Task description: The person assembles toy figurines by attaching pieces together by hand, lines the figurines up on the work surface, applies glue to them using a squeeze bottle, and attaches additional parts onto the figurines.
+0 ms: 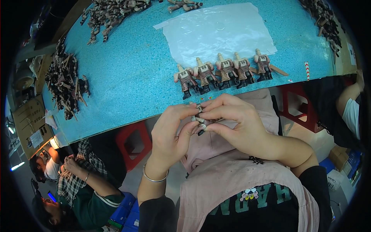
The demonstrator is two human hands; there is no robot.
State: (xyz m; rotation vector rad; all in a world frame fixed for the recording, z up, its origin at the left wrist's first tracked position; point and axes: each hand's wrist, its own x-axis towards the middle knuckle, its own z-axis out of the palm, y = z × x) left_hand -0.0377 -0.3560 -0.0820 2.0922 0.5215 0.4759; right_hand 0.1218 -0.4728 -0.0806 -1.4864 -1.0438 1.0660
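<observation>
My left hand [172, 133] and my right hand [235, 123] meet just below the front edge of the blue table [127, 73], both pinching a small toy figure [201, 123] that is mostly hidden by my fingers. A silver bangle sits on my left wrist. On the table right above my hands lies a row of several headless toy figures [224, 71] in brown clothes, side by side, feet toward me.
A clear plastic sheet [216, 31] lies behind the row. Heaps of dark figure parts lie at the left [65, 83], far left top [112, 13] and far right [322, 19]. A red stool [133, 143] stands under the table. Other people sit at lower left [73, 181] and right [349, 104].
</observation>
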